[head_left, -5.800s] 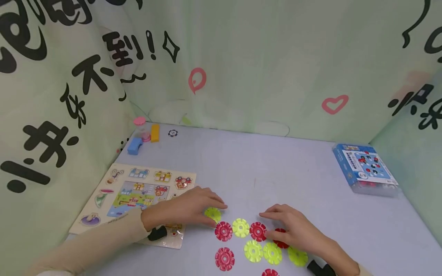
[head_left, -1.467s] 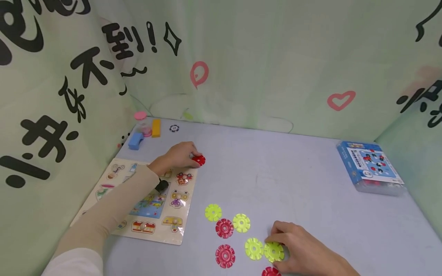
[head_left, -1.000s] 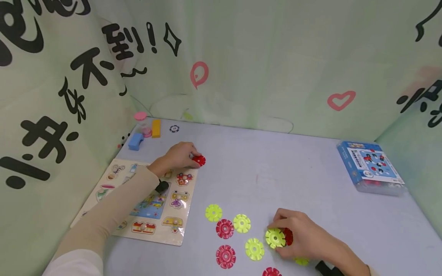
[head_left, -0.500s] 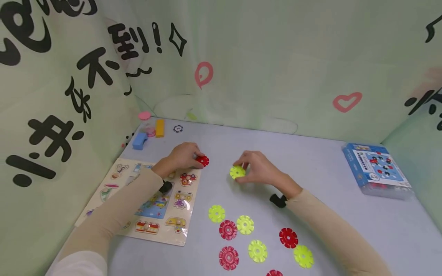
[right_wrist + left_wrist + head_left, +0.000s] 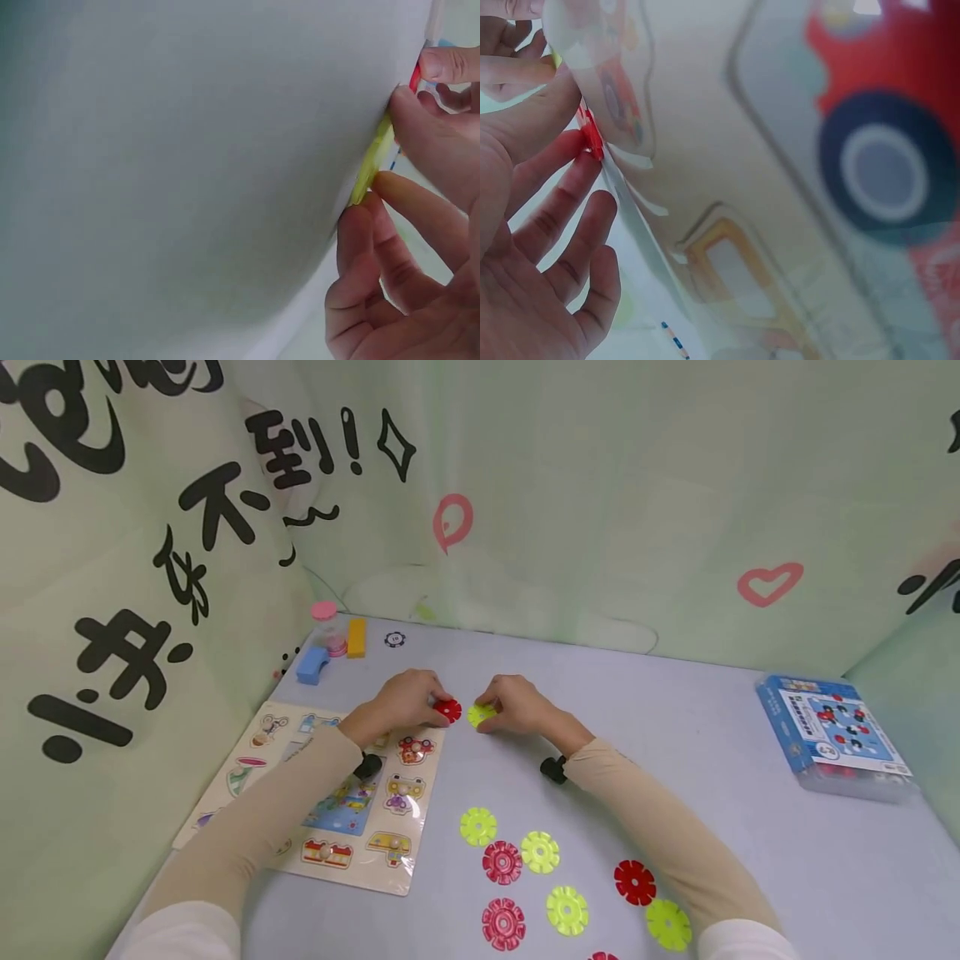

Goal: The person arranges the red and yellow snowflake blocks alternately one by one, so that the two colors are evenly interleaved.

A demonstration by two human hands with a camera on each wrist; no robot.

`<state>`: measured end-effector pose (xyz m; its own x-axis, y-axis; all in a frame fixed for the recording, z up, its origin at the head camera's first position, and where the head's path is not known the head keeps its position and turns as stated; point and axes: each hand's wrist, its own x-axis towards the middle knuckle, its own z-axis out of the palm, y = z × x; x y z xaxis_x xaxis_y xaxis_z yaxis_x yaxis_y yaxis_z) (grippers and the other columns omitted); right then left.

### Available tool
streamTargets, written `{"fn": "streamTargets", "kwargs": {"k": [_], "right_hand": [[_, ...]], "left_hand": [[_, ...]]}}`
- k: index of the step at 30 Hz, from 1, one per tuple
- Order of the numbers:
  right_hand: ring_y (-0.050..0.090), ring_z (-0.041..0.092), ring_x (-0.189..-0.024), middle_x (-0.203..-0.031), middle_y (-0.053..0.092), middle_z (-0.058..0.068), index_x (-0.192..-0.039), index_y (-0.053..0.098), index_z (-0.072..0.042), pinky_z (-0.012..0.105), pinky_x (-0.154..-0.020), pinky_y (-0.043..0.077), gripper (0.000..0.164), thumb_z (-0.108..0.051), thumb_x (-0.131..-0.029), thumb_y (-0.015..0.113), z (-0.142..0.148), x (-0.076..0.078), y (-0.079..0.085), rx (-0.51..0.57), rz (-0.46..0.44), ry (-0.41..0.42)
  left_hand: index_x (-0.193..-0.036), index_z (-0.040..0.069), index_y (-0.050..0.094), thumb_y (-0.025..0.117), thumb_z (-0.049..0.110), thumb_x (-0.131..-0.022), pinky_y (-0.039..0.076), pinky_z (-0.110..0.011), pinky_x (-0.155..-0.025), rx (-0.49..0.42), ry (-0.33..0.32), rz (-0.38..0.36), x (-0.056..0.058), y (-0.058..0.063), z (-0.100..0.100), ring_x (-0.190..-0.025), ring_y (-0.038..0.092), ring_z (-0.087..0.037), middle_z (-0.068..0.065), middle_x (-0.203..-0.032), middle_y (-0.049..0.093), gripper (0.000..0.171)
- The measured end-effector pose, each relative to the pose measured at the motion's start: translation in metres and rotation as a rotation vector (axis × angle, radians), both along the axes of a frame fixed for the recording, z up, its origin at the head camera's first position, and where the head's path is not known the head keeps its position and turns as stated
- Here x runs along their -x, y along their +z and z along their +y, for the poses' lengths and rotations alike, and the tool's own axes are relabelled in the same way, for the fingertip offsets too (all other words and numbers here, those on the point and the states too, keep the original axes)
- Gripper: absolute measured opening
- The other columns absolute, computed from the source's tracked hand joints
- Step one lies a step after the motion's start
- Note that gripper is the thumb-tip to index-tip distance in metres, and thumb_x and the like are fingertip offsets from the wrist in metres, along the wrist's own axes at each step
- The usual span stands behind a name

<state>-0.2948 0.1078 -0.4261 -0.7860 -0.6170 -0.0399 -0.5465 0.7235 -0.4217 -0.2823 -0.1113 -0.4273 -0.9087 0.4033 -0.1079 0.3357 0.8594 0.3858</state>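
Beyond the loose discs, my left hand (image 5: 405,700) pinches a red notched plastic disc (image 5: 452,711) by its left edge, close over the table. In the left wrist view the red disc (image 5: 592,135) shows edge-on at the fingertips, beside the picture board. To its right my right hand (image 5: 519,705) pinches a yellow-green notched disc (image 5: 480,717), its thumb and fingers on opposite edges. A small gap separates the two discs in the head view. The right wrist view shows the yellow-green disc (image 5: 370,166) edge-on between the fingers.
Several loose discs lie nearer me, such as a red disc (image 5: 503,924) and a yellow-green disc (image 5: 567,910). A wooden picture puzzle board (image 5: 375,875) lies under my left forearm. Blue block (image 5: 312,665), yellow block (image 5: 356,637) and pink-lidded jar (image 5: 327,625) stand far left; a blue box (image 5: 836,735) lies right.
My left hand carried a red disc from the group to the far side. My right hand then took a yellow-green disc and brought it up beside the red one.
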Motion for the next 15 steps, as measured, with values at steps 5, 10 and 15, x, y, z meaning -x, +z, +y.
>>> {"fn": "streamTargets", "kwargs": {"k": [5,10,15], "right_hand": [[0.058,0.017,-0.081,-0.097,0.066,0.006,-0.112,0.071,-0.008,0.024,-0.069,0.047,0.043,-0.025,-0.074,0.081,-0.0016,-0.0012,0.0012,0.001,-0.014,0.009],[0.056,0.015,-0.081,-0.096,0.063,0.005,-0.115,0.07,-0.011,0.024,-0.069,0.045,0.044,-0.026,-0.075,0.08,-0.0026,-0.0014,-0.0003,-0.004,-0.044,0.002],[0.055,0.016,-0.081,-0.099,0.06,0.007,-0.12,0.067,-0.013,0.024,-0.069,0.044,0.047,-0.025,-0.077,0.079,-0.0025,-0.0019,0.0011,0.002,-0.061,0.006]], "left_hand": [[-0.116,0.021,0.07,0.078,0.036,-0.076,0.047,-0.031,-0.085,-0.007,0.007,-0.018,-0.002,0.0018,0.0005,-0.096,0.056,-0.015,0.003,-0.107,0.062,0.044],[-0.117,0.02,0.069,0.078,0.036,-0.076,0.047,-0.031,-0.085,-0.007,0.003,-0.037,-0.0038,0.0038,0.0004,-0.097,0.056,-0.015,0.002,-0.108,0.063,0.045],[-0.118,0.02,0.068,0.077,0.038,-0.077,0.047,-0.032,-0.085,0.03,-0.012,-0.011,-0.0024,0.0059,-0.0001,-0.098,0.056,-0.016,0.001,-0.109,0.063,0.045]]}}
